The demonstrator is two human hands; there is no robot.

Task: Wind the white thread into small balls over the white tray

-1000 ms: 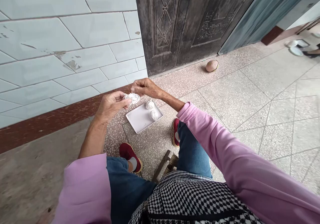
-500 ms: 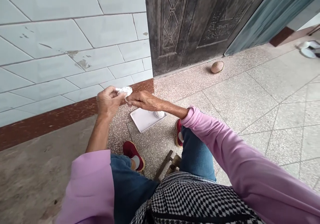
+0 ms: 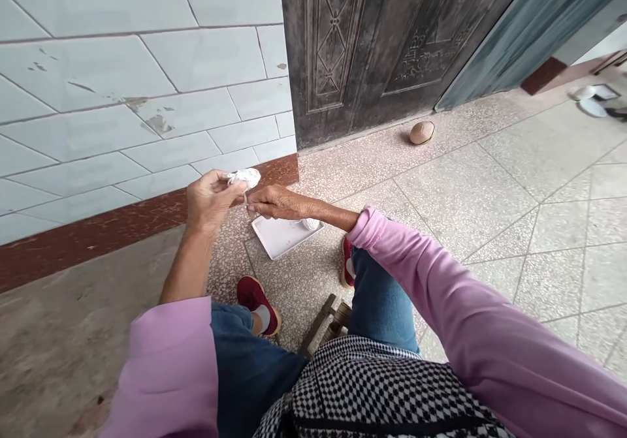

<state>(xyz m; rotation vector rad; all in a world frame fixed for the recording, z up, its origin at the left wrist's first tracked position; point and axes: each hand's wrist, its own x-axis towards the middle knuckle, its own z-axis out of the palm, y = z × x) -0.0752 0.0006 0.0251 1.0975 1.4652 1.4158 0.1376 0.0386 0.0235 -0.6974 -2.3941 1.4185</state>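
Note:
A small white bundle (image 3: 246, 177), which looks like wound yarn, is pinched between the thumb and fingers of my left hand (image 3: 210, 198). My right hand (image 3: 279, 202) is right beside it, back of the hand up, with its fingers pressed together. A short white strand (image 3: 245, 199) shows between the bundle and my right fingertips, and those fingers close on it. Below my hands a shallow white tray (image 3: 277, 237) lies on the floor. In its right corner sits a white ball of yarn (image 3: 310, 223), partly covered by my right wrist.
A tiled wall (image 3: 112, 66) stands in front on the left, beside a dark carved door (image 3: 362, 46). A round tan object (image 3: 422, 132) lies by the door. Part of a wooden stool (image 3: 326, 324) shows between my legs. Pale dishes (image 3: 592, 107) are far right.
My right hand has dropped slightly from the bundle, and the strand between the hands shows more clearly. My left hand keeps its hold. The whole view has shifted a little.

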